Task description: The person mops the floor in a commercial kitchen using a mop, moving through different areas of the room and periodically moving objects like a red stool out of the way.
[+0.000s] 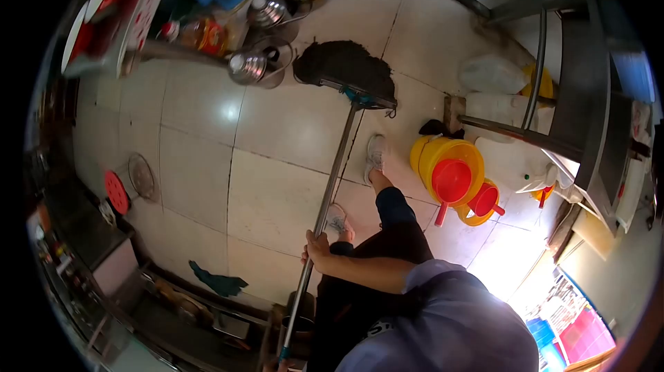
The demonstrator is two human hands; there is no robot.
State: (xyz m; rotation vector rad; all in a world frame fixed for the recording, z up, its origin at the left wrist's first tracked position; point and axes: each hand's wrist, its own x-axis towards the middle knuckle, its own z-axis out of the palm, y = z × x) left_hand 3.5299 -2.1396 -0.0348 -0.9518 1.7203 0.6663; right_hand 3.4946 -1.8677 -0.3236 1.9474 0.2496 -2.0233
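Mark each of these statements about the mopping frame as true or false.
1. The right hand is closed around the mop handle. True.
2. The mop head rests on the tiled floor. True.
3. The yellow bucket holds a blue scoop. False: a red scoop sits in it.
4. The green cloth is draped over the mop handle. False: it lies on the floor, apart from the handle.
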